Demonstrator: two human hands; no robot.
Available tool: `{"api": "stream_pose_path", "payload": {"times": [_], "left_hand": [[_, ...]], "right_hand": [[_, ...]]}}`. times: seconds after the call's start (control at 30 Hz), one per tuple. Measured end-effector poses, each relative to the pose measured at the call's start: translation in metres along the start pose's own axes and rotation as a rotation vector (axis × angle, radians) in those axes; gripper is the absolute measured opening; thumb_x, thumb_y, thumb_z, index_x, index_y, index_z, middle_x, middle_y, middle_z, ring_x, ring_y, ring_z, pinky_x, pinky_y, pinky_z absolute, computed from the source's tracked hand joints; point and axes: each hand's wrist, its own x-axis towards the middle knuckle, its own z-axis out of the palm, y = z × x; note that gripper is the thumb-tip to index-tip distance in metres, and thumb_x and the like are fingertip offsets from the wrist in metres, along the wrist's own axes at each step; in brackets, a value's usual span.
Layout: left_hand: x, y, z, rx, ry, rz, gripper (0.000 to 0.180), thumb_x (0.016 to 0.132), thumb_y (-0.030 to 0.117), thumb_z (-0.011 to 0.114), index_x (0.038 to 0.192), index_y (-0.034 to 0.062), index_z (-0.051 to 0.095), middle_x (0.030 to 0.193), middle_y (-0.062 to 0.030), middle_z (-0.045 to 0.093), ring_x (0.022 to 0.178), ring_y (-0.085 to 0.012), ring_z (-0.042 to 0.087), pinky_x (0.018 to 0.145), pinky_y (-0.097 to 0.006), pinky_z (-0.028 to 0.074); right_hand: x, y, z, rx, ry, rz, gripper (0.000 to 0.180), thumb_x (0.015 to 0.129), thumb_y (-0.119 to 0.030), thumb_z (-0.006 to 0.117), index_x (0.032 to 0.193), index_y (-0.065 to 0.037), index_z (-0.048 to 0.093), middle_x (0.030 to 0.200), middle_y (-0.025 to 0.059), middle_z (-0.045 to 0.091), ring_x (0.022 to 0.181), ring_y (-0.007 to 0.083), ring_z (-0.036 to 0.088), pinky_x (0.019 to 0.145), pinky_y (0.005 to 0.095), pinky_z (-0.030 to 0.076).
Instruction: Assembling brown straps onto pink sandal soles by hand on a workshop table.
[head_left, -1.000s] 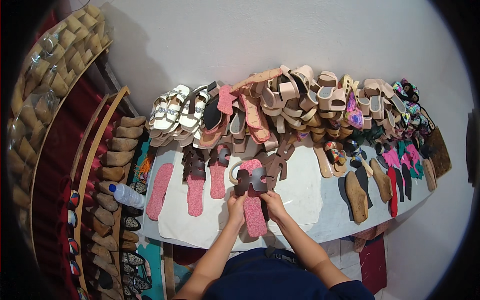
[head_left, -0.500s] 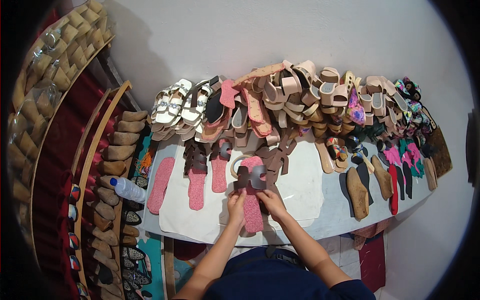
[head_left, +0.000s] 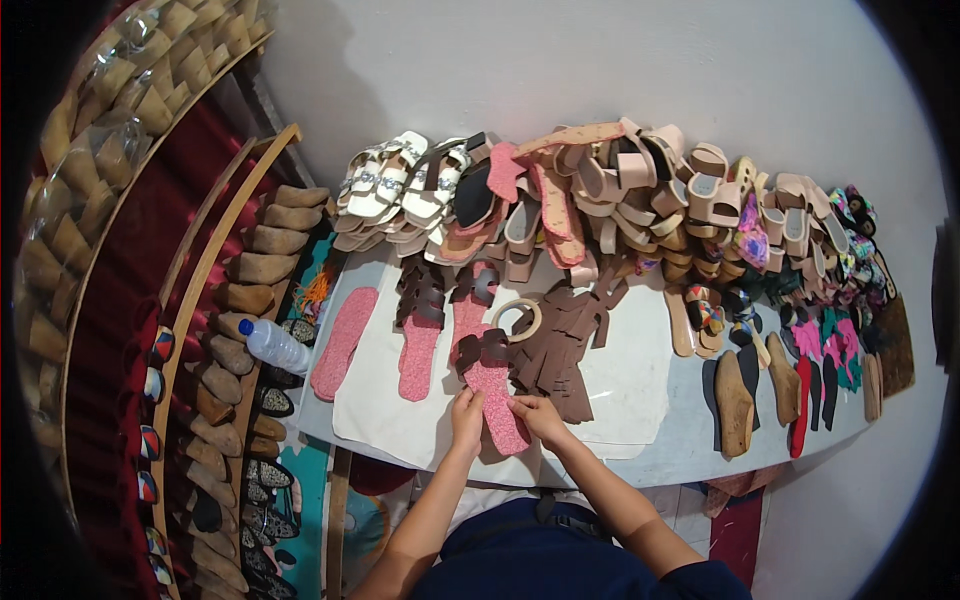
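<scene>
Low over the table, both hands hold a pink speckled sandal sole (head_left: 498, 408) with a dark brown cut-out strap (head_left: 481, 348) across its far part. My left hand (head_left: 466, 420) pinches its left edge, and my right hand (head_left: 540, 418) is closed on the right edge. Its far end overlaps another pink sole with a brown strap (head_left: 476, 283). To the left lie a further strapped pink sandal (head_left: 418, 368) and a bare pink sole (head_left: 344, 343). Just beyond my right hand are a roll of tape (head_left: 533, 322) and a pile of brown strap pieces (head_left: 562, 365).
White paper (head_left: 625, 400) covers the middle of the table. Heaped sandals (head_left: 610, 190) line the back against the wall. Wooden shoe lasts (head_left: 735, 400) lie at the right. At the left stand a water bottle (head_left: 275, 345) and racks of lasts (head_left: 270, 240).
The held sandal has shifted left over the table and tilted, so the tape roll and strap pile show more. My hands have slid nearer its heel end. The whole view has shifted slightly.
</scene>
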Motion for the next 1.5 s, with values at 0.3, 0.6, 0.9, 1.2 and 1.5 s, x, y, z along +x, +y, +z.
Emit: {"api": "stream_pose_path", "payload": {"times": [0.3,0.6,0.9,1.2,1.5], "left_hand": [[-0.001,0.028,-0.017,0.214,0.019,-0.08,0.031,0.084,0.011,0.048,0.112,-0.0041,0.045,0.103,-0.0086,0.053,0.091,-0.0117,0.05,0.079,-0.023,0.039],[0.029,0.03,-0.041,0.404,0.023,0.005,0.03,0.081,0.005,0.051,0.109,-0.008,0.047,0.098,-0.0107,0.056,0.085,-0.0126,0.054,0.076,-0.022,0.042],[0.059,0.035,-0.064,0.615,-0.049,0.055,0.034,0.077,0.004,0.055,0.108,-0.0063,0.048,0.093,-0.0122,0.058,0.081,-0.0128,0.056,0.069,-0.022,0.044],[0.066,0.038,-0.073,0.623,-0.123,0.058,0.034,0.074,0.002,0.056,0.108,-0.0032,0.049,0.094,-0.0128,0.058,0.079,-0.0142,0.057,0.068,-0.022,0.045],[0.071,0.045,-0.07,0.754,-0.08,0.157,0.038,0.074,0.005,0.054,0.109,-0.0052,0.046,0.1,-0.0171,0.056,0.082,-0.0229,0.06,0.069,-0.029,0.048]], "right_hand": [[0.025,0.0,0.024,0.107,0.035,0.047,0.024,0.082,-0.018,0.054,0.096,0.0,0.06,0.074,-0.0022,0.056,0.061,0.0053,0.043,0.056,0.019,0.034],[0.057,0.007,0.047,0.119,0.104,0.099,0.022,0.082,-0.016,0.053,0.093,0.001,0.061,0.068,-0.0018,0.055,0.058,0.0056,0.044,0.054,0.0201,0.036],[0.076,0.014,0.069,-0.094,0.351,0.056,0.022,0.082,-0.016,0.053,0.092,0.002,0.061,0.067,-0.0009,0.057,0.056,0.0056,0.046,0.05,0.0209,0.038],[0.078,0.005,0.074,-0.479,0.478,-0.055,0.022,0.076,-0.02,0.056,0.087,-0.001,0.062,0.068,0.0165,0.06,0.061,0.0244,0.058,0.059,0.0324,0.044],[0.079,0.0,0.07,-0.619,0.64,-0.208,0.024,0.074,-0.016,0.056,0.09,0.001,0.06,0.08,0.0198,0.057,0.075,0.0317,0.056,0.068,0.035,0.043]]}}
